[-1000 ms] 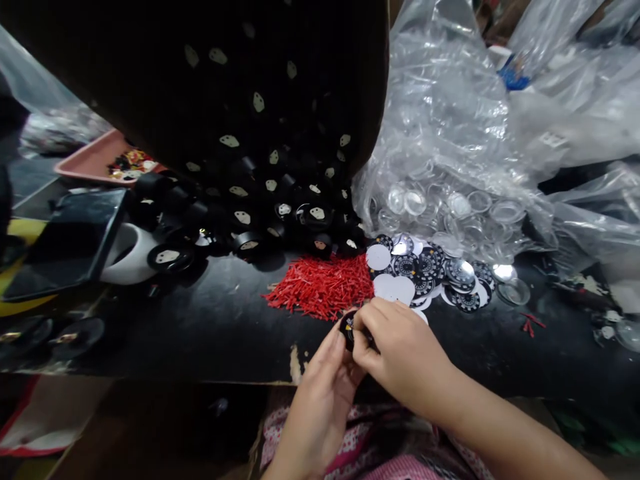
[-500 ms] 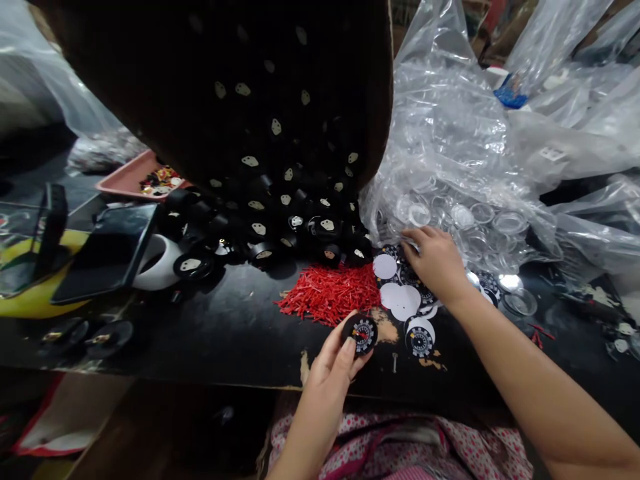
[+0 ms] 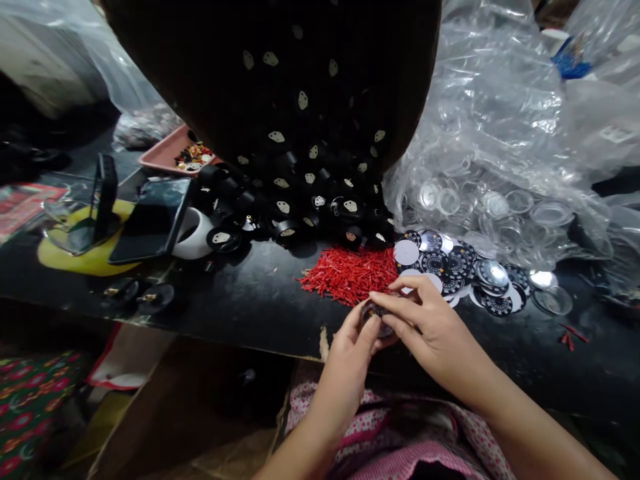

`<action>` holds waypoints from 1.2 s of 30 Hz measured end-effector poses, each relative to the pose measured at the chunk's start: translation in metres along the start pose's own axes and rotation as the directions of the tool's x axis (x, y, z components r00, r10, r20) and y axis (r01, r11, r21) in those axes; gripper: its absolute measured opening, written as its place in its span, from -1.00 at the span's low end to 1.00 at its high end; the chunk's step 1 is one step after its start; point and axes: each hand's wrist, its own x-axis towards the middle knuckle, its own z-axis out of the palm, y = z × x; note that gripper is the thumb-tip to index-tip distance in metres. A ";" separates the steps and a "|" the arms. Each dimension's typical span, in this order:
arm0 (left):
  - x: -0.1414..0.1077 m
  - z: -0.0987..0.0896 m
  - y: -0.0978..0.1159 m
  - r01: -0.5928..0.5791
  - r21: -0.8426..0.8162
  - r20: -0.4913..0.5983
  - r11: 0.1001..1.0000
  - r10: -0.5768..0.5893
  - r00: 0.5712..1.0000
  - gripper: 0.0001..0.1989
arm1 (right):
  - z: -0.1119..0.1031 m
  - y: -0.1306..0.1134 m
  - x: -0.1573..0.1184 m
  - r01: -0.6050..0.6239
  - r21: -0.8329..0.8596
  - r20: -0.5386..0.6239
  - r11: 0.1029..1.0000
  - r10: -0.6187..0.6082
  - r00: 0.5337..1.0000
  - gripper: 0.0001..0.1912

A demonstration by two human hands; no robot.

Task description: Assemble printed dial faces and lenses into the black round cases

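Observation:
In front of my body, my left hand (image 3: pixel 353 350) is closed round a small round black dial gauge (image 3: pixel 374 312), its thumb on the near edge. My right hand (image 3: pixel 423 320) meets it from the right, fingertips pinched at the gauge's rim. A clear round cover seems to lie over the dial under those fingers, though they partly hide it. Just beyond the hands is a heap of red pointers (image 3: pixel 347 275). To its right lie overlapping printed dial discs (image 3: pixel 453 263), some with the plain white side up.
Clear round covers (image 3: pixel 515 213) spill from a plastic bag (image 3: pixel 490 107) at the back right. Black gauge housings (image 3: pixel 300 213) pour from a large dark sack. Left are a phone (image 3: pixel 153 217), a white ring (image 3: pixel 195 233), two black housings (image 3: pixel 156 297) and a pink tray (image 3: pixel 170 150).
My right hand has come back from the clear covers and discs to the gauge in my left hand. The view has shifted, so the bench things appear further right.

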 end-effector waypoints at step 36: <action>0.106 -0.079 0.136 -0.372 0.823 -0.038 0.429 0.695 0.718 -0.72 | -0.005 0.002 -0.002 -0.037 -0.149 0.210 0.988 0.068 0.975 -0.76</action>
